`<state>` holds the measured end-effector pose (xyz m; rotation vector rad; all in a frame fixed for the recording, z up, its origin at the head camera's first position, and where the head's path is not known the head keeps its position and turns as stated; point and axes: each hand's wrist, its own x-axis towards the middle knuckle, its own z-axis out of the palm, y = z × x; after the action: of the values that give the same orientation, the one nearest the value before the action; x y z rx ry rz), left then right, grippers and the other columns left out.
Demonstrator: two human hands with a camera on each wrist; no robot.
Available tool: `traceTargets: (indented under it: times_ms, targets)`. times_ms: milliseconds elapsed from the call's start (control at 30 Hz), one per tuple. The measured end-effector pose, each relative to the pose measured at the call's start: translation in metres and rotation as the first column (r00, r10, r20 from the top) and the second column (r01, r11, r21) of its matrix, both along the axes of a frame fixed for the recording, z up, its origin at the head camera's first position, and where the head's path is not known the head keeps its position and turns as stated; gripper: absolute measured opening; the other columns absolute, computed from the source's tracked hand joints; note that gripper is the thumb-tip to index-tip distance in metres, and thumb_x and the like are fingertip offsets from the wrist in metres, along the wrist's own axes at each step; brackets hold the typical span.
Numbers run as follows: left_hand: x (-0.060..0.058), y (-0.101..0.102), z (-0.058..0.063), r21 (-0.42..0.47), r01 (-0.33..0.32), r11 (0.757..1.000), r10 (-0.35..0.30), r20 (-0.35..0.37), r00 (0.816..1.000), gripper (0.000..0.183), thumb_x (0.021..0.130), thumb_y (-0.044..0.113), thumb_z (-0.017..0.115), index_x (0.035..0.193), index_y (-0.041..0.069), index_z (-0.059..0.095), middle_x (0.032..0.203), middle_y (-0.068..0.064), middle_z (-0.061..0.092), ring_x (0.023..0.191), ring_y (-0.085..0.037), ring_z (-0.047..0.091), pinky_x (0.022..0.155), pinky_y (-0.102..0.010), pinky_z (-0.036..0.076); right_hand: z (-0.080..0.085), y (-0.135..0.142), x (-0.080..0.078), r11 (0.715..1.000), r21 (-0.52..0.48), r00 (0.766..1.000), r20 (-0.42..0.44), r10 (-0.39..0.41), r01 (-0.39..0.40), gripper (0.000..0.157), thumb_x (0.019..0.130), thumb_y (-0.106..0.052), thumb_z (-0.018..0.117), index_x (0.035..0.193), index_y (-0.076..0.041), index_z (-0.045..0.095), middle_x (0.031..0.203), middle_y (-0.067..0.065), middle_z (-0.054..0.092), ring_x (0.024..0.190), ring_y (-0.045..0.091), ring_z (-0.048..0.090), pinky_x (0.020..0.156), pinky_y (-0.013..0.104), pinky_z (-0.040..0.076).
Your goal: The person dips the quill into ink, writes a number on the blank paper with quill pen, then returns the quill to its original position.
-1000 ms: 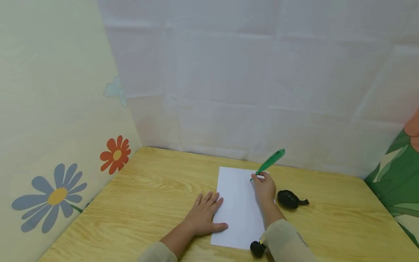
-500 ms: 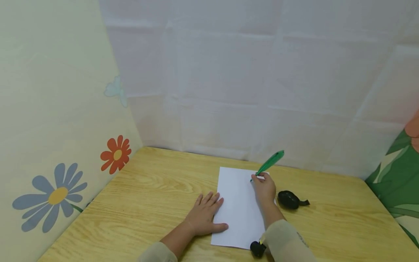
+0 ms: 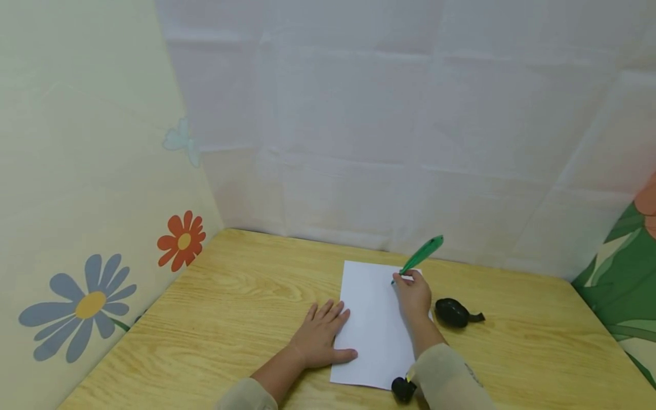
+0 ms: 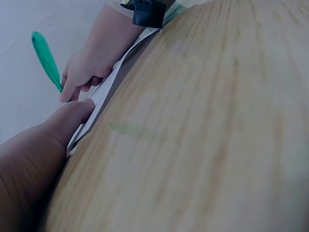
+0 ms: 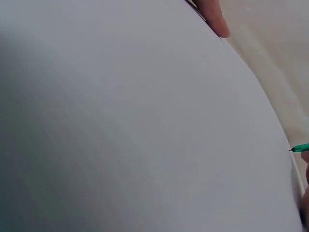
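The green pen [image 3: 424, 251] leans a touch lower at its top end than a second ago; little else has shifted. It slants over the paper [image 3: 373, 327] near its far right corner, pinched by the right hand [image 3: 415, 295]. The left hand [image 3: 319, 340] lies, fingers spread, across the paper's left edge. The pen is leaf-shaped above, narrowing to a thin dark tip.
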<state>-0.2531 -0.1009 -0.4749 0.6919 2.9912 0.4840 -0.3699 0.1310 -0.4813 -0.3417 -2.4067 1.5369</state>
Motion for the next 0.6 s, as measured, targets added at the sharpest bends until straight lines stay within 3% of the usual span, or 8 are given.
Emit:
traceTargets:
  times_ms: [600]
  targets:
    - [-0.0011, 0.001, -0.0006, -0.016, -0.017, 1.0, 0.017, 0.016, 1.0, 0.091, 0.083, 0.071, 0.054, 0.152, 0.015, 0.037, 0.161, -0.007, 0.03, 0.152, -0.03, 0.019, 0.122, -0.056, 0.01, 0.0027, -0.0055, 0.0024, 1.0, -0.026, 1.0, -0.015, 0.009, -0.01, 0.024, 0.089, -0.028, 0.071, 0.099, -0.007, 0.066, 0.092, 0.016, 0.074, 0.072, 0.017, 0.063, 0.059, 0.024, 0.044]
